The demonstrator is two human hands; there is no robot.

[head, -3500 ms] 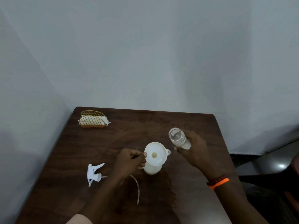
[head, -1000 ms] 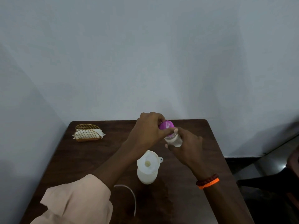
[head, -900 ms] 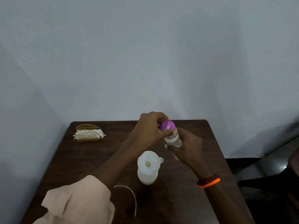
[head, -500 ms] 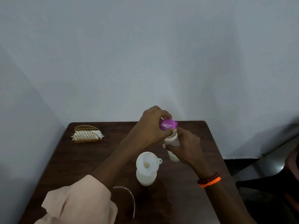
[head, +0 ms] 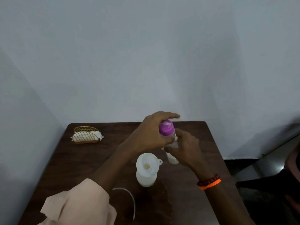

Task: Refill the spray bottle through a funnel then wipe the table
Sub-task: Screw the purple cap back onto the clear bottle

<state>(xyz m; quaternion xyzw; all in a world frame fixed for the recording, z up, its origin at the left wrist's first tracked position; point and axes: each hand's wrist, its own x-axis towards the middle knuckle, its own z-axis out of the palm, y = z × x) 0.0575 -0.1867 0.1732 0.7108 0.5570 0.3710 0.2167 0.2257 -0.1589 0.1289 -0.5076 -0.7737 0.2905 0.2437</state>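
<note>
A white spray bottle body (head: 146, 179) stands near the middle of the dark wooden table (head: 78, 164) with a white funnel (head: 148, 164) seated in its neck. Just behind and to its right I hold a small clear bottle (head: 172, 158) upright. My right hand (head: 185, 150) grips its body. My left hand (head: 151, 133) is curled round its purple cap (head: 166, 127), which sits on the bottle's top. The sprayer's thin dip tube (head: 129, 200) curves across the table in front; the spray head is hidden behind my left sleeve.
A gold wire holder with white napkins (head: 86, 135) stands at the table's back left. Walls close in behind and on the left. A dark chair (head: 276, 184) is off the table's right edge.
3.5 s ago the clear bottle was uncapped and my left hand steadied the funnel. My left hand has since brought the purple cap onto the bottle and is turning round it; the bottle now stands more upright.
</note>
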